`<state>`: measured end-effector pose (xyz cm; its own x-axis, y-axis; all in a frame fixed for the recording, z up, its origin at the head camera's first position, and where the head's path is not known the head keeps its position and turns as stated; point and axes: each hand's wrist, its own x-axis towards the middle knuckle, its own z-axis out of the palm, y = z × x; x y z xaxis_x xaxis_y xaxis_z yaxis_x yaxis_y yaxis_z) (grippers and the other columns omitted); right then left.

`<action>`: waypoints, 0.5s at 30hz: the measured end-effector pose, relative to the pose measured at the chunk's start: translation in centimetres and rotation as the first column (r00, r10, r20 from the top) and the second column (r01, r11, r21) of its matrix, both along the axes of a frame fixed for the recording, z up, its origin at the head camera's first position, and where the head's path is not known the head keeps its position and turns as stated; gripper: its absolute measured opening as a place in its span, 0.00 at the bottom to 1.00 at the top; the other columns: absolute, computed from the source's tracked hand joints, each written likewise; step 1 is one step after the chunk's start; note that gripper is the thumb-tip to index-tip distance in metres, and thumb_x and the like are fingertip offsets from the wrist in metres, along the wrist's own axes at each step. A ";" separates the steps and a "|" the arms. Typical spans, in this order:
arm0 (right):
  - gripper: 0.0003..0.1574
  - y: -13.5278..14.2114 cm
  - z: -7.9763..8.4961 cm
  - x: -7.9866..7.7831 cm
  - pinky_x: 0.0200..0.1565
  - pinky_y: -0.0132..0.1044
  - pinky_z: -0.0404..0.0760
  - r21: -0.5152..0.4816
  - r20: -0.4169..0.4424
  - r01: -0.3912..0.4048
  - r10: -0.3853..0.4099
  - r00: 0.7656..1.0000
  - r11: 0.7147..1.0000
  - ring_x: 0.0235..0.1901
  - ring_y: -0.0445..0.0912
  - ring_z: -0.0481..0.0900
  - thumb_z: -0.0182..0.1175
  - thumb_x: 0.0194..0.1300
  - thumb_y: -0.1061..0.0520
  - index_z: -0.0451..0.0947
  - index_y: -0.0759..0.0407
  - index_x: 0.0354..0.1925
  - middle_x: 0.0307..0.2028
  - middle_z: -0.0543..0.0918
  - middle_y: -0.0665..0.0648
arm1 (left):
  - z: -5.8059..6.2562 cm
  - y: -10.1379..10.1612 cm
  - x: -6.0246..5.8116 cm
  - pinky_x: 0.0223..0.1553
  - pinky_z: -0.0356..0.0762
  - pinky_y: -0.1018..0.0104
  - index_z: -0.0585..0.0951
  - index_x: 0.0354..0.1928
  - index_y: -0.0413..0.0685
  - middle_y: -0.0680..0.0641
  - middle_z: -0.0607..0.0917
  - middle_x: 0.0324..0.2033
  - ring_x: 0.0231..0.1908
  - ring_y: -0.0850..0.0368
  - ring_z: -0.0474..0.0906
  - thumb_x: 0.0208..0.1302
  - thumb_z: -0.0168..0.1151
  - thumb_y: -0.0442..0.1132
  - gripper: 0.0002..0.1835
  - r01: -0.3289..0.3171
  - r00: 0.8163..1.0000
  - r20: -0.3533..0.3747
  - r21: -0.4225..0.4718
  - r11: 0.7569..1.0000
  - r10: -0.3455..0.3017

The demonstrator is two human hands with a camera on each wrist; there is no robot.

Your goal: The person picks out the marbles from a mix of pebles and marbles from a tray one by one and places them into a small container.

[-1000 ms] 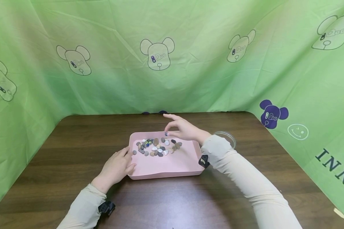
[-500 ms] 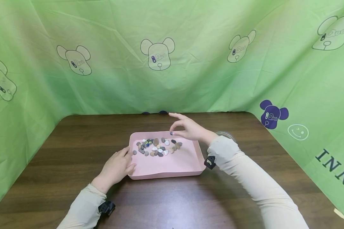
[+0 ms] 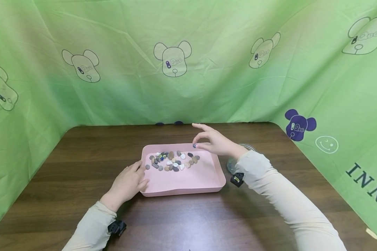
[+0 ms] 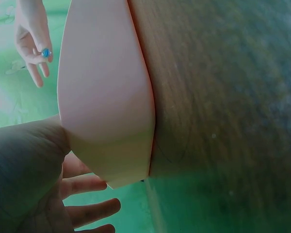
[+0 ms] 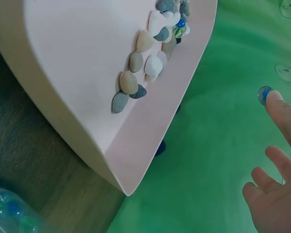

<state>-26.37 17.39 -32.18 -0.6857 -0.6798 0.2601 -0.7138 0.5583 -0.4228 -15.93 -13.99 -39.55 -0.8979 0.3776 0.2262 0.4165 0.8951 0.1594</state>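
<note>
My right hand [image 3: 218, 143] pinches a clear glass marble with blue inside [image 5: 263, 95] between thumb and index finger, above the back rim of the pink tray [image 3: 182, 181]. The other fingers are spread loosely. My left hand [image 3: 128, 182] rests at the tray's left edge, its thumb over the rim. In the left wrist view its fingers [image 4: 94, 211] lie fairly straight outside the wall. Grey, tan and white pebbles [image 5: 128, 82] form a loose outline in the tray's back half. A blue marble [image 5: 181, 23] and a green one lie among them at the left.
Right of the tray stands a clear glass jar [image 3: 231, 165], partly hidden by the right forearm. Blue and green marbles [image 5: 13, 208] show inside it. Tray and jar stand on a dark wooden table [image 3: 91, 153], with a green printed cloth [image 3: 207, 97] behind.
My right hand has moved to the right along the tray's back edge, still pinching the marble. More of the jar's side shows. My left hand and the pebbles have stayed put.
</note>
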 end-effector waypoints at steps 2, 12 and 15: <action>0.04 0.3 0.1 0.1 0.66 0.55 0.61 -0.003 0.001 0.003 -0.003 1.000 1.000 0.68 0.61 0.58 0.63 0.58 0.60 0.81 0.54 0.35 0.68 0.60 0.65 | 0.1 0.0 0.0 0.58 0.70 0.44 0.76 0.53 0.34 0.33 0.74 0.58 0.57 0.41 0.73 0.59 0.61 0.42 0.23 -0.001 1.000 0.004 -0.001 1.000 0.001; 0.03 2.0 0.1 0.7 0.64 0.56 0.62 -0.023 -0.023 0.013 -0.013 1.000 1.000 0.67 0.62 0.60 0.63 0.58 0.60 0.81 0.56 0.34 0.67 0.62 0.67 | 0.0 0.0 0.0 0.58 0.70 0.45 0.77 0.53 0.34 0.33 0.74 0.58 0.57 0.41 0.73 0.59 0.61 0.43 0.23 0.003 1.000 0.005 -0.010 1.000 -0.003; 0.03 2.5 -0.1 0.9 0.64 0.56 0.63 -0.030 -0.026 0.024 -0.025 0.999 0.999 0.67 0.62 0.61 0.62 0.59 0.60 0.81 0.56 0.34 0.67 0.62 0.66 | 0.0 0.0 0.0 0.58 0.70 0.45 0.77 0.53 0.34 0.33 0.74 0.58 0.57 0.41 0.73 0.59 0.61 0.43 0.23 0.004 1.000 0.004 -0.013 1.000 -0.004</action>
<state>-25.50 19.93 -32.25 -0.6949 -0.6545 0.2980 -0.7110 0.5634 -0.4207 -15.89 -14.01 -39.52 -0.8974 0.3841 0.2172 0.4194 0.8954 0.1493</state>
